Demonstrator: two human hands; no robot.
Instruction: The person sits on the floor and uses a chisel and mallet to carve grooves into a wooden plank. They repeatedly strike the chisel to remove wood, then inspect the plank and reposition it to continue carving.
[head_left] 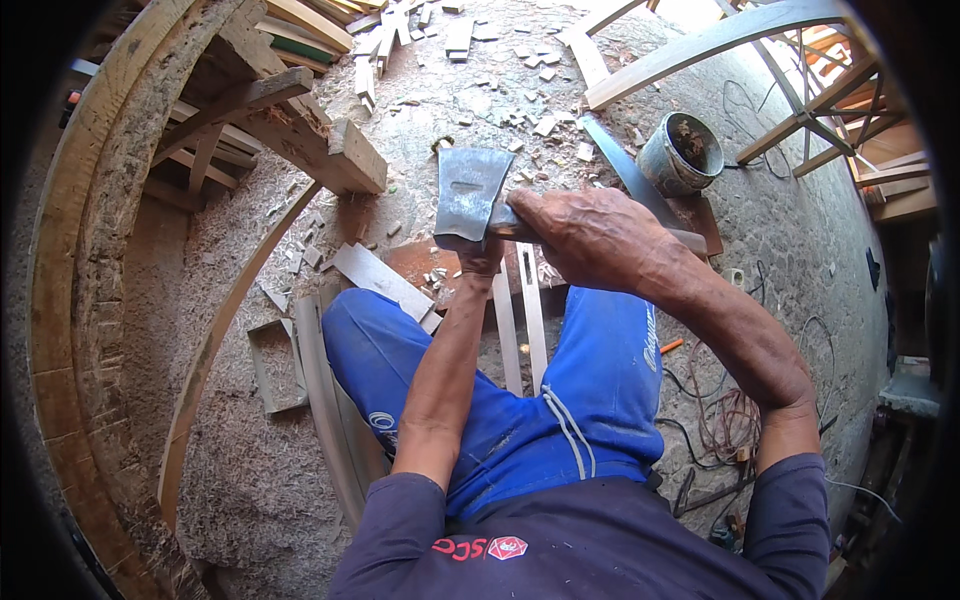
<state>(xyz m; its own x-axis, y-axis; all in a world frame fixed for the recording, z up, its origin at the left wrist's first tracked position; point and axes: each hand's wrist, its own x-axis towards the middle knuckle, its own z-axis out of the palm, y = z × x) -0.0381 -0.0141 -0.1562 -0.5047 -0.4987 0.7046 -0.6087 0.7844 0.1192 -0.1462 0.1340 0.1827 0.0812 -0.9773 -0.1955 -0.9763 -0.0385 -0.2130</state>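
Observation:
My right hand [600, 235] is wrapped round the wooden handle of a hatchet, close to its head. The broad grey hatchet head [470, 190] is raised in front of my knees, its wide edge toward the far side. Past my fist, the butt of the handle sticks out to the right. Right under the head is my left hand [482, 260], mostly covered by the steel. Its fingers are hidden, so what it holds or touches does not show. Two narrow pale wood strips [530, 310], one with a slot, stand between my legs.
A bucket [685, 155] and a handsaw [625, 165] are at the far right. Wood scraps [545, 125] litter the floor. A heavy timber frame [290, 120] rises at left beside a curved strip [235, 290]. Cables [725, 420] lie tangled at right near an orange stick [671, 346].

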